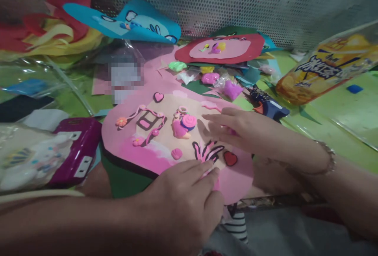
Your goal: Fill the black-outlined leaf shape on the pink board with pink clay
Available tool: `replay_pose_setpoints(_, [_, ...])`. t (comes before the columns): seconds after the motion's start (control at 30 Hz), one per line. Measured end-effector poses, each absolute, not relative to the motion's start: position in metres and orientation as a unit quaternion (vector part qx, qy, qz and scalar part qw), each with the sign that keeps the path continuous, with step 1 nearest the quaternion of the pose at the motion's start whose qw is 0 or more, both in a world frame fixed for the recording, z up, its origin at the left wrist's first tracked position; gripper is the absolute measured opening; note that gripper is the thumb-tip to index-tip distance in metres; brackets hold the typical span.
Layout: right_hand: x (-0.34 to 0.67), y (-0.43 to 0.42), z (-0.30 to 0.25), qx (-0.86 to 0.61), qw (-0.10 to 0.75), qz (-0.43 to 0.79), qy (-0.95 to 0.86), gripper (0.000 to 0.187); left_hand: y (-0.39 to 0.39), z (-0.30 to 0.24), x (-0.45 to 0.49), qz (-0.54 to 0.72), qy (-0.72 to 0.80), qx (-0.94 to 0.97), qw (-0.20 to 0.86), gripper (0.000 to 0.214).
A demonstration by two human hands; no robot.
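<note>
A pink paper craft picture (124, 104) with a cream middle lies in front of me, decorated with soft-clay shapes. Among them are a pink snail with a swirl shell (188, 122), a string of clay flowers (121, 122), a pink heart (158, 97) and a red heart (230, 158). My left hand (189, 197) rests on the near edge, its fingers drawn together below a pink, black-edged plant shape (206, 151); what they pinch is mostly hidden. My right hand (239, 128) reaches over the picture's right side with fingers stretched out, holding nothing visible.
Bagged clay lumps (232, 89) and a dark blue tool (270, 104) lie behind the picture. To the right leans a drink bottle (319, 73); at left are a purple case (75, 149) and plastic bags. Blue (118, 23) and red (256, 47) paper crafts stand near a perforated panel (236, 4).
</note>
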State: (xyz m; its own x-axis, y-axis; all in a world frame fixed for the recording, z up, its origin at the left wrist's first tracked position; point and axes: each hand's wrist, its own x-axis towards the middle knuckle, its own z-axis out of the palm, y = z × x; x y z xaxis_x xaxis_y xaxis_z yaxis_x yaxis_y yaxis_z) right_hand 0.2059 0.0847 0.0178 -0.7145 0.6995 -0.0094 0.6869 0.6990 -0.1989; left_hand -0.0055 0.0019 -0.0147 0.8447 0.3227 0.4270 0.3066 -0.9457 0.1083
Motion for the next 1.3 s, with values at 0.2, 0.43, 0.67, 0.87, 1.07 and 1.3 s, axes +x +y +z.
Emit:
replay_pose_setpoints(0.2, [0.2047,0.0829,0.0152,-0.386,-0.016,0.079,-0.919,0.034,0.0011,-0.0154,-0.0055,0.232,0.155,0.96,0.027,0.022])
replay_pose_setpoints(0.43, [0.2084,0.0863,0.0126,-0.353,-0.012,0.048,-0.934,0.037,0.0009,-0.0135,-0.0059,0.222,0.154,0.963,0.018,0.023])
replay_pose_setpoints(0.67, [0.2071,0.0822,0.0127,-0.366,-0.009,0.006,-0.931,0.049,0.0008,-0.0123,-0.0061,0.222,0.156,0.962,0.013,0.024])
replay_pose_setpoints(0.87, [0.2007,0.0813,0.0121,-0.383,-0.021,0.013,-0.923,0.048,0.0014,-0.0131,-0.0068,0.215,0.155,0.964,0.021,0.019])
replay_pose_setpoints(1.07, [0.2018,0.0844,0.0112,-0.392,0.001,0.049,-0.919,0.05,0.0004,-0.0137,-0.0061,0.227,0.16,0.961,0.014,0.022])
replay_pose_setpoints(1.3, [0.2055,0.0868,0.01,-0.387,-0.01,0.04,-0.921,0.047,-0.0005,-0.012,-0.007,0.218,0.16,0.962,0.025,0.02])
